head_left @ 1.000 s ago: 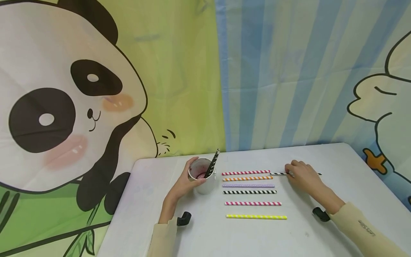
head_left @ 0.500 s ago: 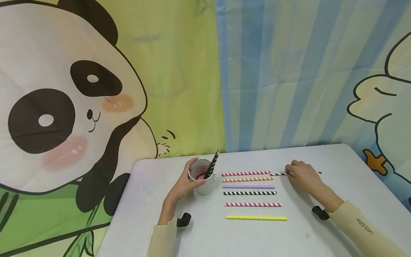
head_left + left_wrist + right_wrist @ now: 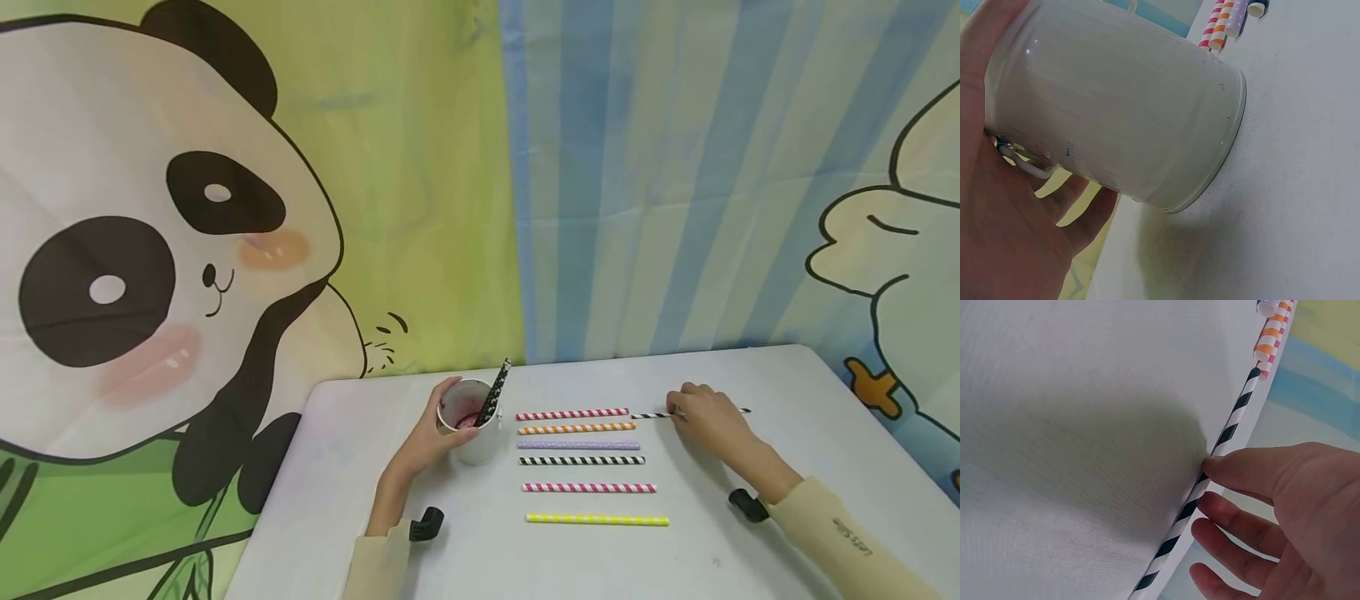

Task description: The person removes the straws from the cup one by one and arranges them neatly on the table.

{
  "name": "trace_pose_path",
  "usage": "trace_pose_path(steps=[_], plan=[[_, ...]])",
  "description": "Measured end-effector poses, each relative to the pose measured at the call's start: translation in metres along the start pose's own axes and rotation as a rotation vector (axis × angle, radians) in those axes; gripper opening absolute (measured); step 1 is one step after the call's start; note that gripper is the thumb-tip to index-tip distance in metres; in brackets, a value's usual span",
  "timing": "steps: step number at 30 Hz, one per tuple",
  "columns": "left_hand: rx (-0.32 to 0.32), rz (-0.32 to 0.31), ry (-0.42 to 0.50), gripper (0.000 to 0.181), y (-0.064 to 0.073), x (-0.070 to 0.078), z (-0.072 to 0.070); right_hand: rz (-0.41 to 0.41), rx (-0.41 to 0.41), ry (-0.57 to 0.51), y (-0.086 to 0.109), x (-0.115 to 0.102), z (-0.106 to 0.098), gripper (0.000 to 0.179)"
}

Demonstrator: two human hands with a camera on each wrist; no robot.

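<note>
My left hand [image 3: 429, 437] grips a small white bucket [image 3: 480, 452] from its left side, thumb near the rim. A black straw with a white pattern [image 3: 492, 393] leans out of the bucket, and pinkish stains show inside. In the left wrist view, a wire handle hangs beside the palm against the bucket wall [image 3: 1116, 106]. At the back right, my right hand [image 3: 711, 423] pinches a thin black-and-white striped straw [image 3: 1166, 547] between thumb and index finger. That straw lies along the tabletop; its middle is hidden behind the hand in the head view.
Between the hands lie several straws in rows: red striped [image 3: 572, 414], orange striped [image 3: 576, 428], lilac dotted [image 3: 579, 446], black striped [image 3: 581, 461], pink striped [image 3: 588, 488] and yellow [image 3: 597, 520]. They rest on a white table [image 3: 600, 567], with a cartoon-printed curtain [image 3: 420, 167] behind it.
The head view has tilted up slightly, so everything sits a little lower in it. Both hands keep their places and holds, on the bucket and the black-and-white straw.
</note>
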State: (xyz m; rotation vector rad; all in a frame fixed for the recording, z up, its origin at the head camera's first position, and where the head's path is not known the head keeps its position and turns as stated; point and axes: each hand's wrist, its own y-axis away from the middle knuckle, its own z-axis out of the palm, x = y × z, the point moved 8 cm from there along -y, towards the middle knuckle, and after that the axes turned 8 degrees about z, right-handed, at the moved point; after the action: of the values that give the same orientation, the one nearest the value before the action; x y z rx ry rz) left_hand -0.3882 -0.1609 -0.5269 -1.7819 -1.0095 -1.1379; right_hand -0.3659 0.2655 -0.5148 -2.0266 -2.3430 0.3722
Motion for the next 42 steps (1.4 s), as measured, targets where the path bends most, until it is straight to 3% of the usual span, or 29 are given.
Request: trace_pose_path(steps=[23, 31, 42], plan=[[0.005, -0.013, -0.018, 0.093, 0.002, 0.000, 0.000, -0.004, -0.035, -0.088, 0.002, -0.011, -0.013, 0.018], [-0.003, -0.019, -0.004, 0.092, 0.002, 0.005, 0.001, 0.010, -0.063, -0.249, 0.002, -0.030, -0.025, 0.020], [0.001, -0.020, -0.008, 0.091, 0.001, -0.001, 0.000, 0.053, -0.008, -0.431, 0.002, -0.062, -0.026, 0.018]])
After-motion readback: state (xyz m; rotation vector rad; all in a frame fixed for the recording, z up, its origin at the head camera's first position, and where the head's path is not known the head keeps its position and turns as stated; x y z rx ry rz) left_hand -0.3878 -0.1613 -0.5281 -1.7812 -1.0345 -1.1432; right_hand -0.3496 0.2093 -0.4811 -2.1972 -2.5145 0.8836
